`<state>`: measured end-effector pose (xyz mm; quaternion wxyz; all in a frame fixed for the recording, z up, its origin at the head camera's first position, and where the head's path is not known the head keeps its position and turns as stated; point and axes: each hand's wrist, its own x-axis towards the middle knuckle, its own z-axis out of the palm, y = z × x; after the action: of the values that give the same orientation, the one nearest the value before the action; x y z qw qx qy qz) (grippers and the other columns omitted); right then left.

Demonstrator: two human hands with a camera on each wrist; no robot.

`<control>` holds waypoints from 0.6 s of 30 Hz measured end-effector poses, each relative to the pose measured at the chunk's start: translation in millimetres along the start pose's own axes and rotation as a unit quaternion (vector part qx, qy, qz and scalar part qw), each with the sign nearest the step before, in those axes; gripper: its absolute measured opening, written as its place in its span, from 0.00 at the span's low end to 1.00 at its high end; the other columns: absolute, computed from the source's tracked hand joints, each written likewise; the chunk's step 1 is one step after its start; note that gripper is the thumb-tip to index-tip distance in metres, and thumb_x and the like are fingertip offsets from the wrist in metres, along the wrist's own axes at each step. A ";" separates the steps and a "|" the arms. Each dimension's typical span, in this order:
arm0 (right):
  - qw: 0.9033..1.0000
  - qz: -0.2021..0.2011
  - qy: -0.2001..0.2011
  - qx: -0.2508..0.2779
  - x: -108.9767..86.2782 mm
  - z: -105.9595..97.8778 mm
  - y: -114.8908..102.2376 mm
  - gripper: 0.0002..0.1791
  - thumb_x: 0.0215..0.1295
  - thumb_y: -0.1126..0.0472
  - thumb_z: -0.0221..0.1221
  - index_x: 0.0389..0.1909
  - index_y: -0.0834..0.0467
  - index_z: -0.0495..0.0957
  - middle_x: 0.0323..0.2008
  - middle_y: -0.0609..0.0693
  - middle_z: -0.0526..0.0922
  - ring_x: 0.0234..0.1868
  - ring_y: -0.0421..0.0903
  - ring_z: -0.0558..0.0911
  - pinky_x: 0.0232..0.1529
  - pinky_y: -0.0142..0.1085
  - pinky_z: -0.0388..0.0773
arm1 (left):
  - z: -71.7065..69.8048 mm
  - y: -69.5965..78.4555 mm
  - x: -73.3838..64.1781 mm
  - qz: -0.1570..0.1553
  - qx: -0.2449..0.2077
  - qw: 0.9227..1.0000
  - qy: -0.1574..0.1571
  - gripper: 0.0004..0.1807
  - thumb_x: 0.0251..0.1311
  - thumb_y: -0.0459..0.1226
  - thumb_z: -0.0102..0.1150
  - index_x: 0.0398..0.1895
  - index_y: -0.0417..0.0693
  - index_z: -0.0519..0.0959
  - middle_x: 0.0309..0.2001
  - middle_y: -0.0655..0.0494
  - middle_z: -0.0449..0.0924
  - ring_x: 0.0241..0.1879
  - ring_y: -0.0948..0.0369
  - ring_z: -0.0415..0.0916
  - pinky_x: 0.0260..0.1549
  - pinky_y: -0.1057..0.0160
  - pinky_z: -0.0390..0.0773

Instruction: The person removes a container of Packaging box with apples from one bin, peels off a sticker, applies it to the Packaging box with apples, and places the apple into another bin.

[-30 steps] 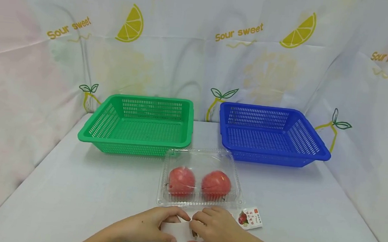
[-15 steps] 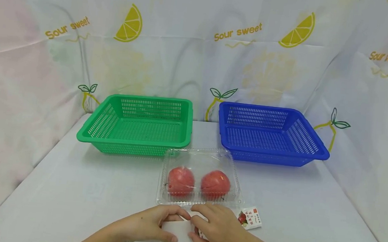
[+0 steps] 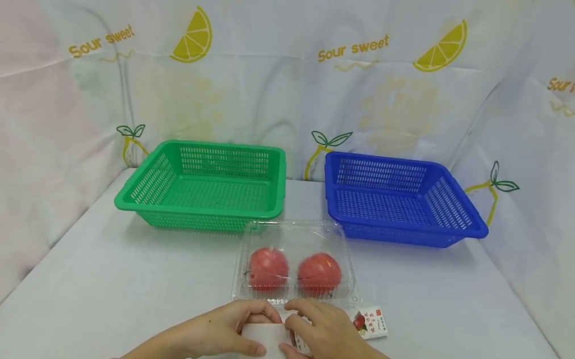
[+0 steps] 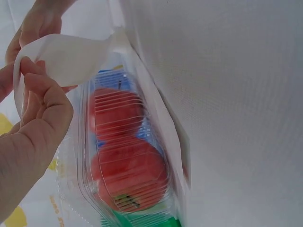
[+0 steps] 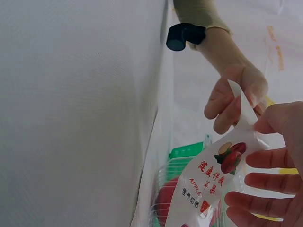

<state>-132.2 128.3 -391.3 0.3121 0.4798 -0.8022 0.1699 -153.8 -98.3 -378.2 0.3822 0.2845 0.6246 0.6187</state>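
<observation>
A strip of printed apple labels (image 5: 204, 182) on white paper runs between my two hands, its end folded over. My left hand (image 3: 223, 329) pinches the white end (image 3: 264, 343) between thumb and fingers. The right hand (image 3: 322, 339) pinches the strip close beside it, thumb (image 5: 274, 118) at the fold. In the right wrist view the label shows red fruit and red lettering. Its far end (image 3: 371, 322) lies on the table to the right. Just behind the hands stands a clear plastic clamshell box (image 3: 299, 235), lid down, with two red apples (image 3: 268, 269) inside.
A green basket (image 3: 200, 210) stands behind the box at the left, a blue basket (image 3: 395, 234) at the right. The box's back edge overlaps both baskets in the head view. Printed cloth (image 3: 300, 89) hangs around the white table (image 3: 156, 270).
My right hand has shifted slightly, and a bit more printed label shows beneath its fingers. The left hand keeps its pinch on the white end. Box and baskets stay put.
</observation>
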 end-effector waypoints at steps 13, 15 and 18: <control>0.999 0.008 -0.010 0.046 2.2 -2.4 -0.4 0.07 0.59 0.53 0.55 0.30 0.53 0.73 0.42 0.47 0.76 0.36 0.37 0.76 0.36 0.27 0.75 | -0.6 4.6 -4.0 0.001 0.028 1.000 0.000 0.16 0.54 0.27 0.59 0.47 0.39 0.72 0.49 0.51 0.76 0.45 0.62 0.70 0.38 0.71 0.73; 0.999 0.007 -0.010 0.053 2.5 -2.5 -0.3 0.07 0.60 0.53 0.55 0.30 0.53 0.73 0.42 0.47 0.75 0.36 0.37 0.76 0.36 0.27 0.75 | -0.5 5.1 -4.4 0.001 0.029 1.000 -0.002 0.17 0.54 0.27 0.59 0.48 0.39 0.72 0.49 0.51 0.76 0.47 0.61 0.69 0.39 0.70 0.73; 0.998 0.000 -0.007 0.060 2.7 -2.3 0.2 0.06 0.60 0.54 0.55 0.31 0.53 0.73 0.43 0.47 0.76 0.36 0.37 0.77 0.36 0.27 0.75 | -0.7 5.7 -4.9 0.003 0.030 1.000 -0.006 0.16 0.55 0.27 0.59 0.48 0.39 0.72 0.50 0.51 0.75 0.48 0.60 0.68 0.40 0.70 0.73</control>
<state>-132.5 127.9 -387.7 0.2768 0.4988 -0.7929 0.2142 -152.4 -102.3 -372.0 0.3760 0.3013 0.6396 0.5990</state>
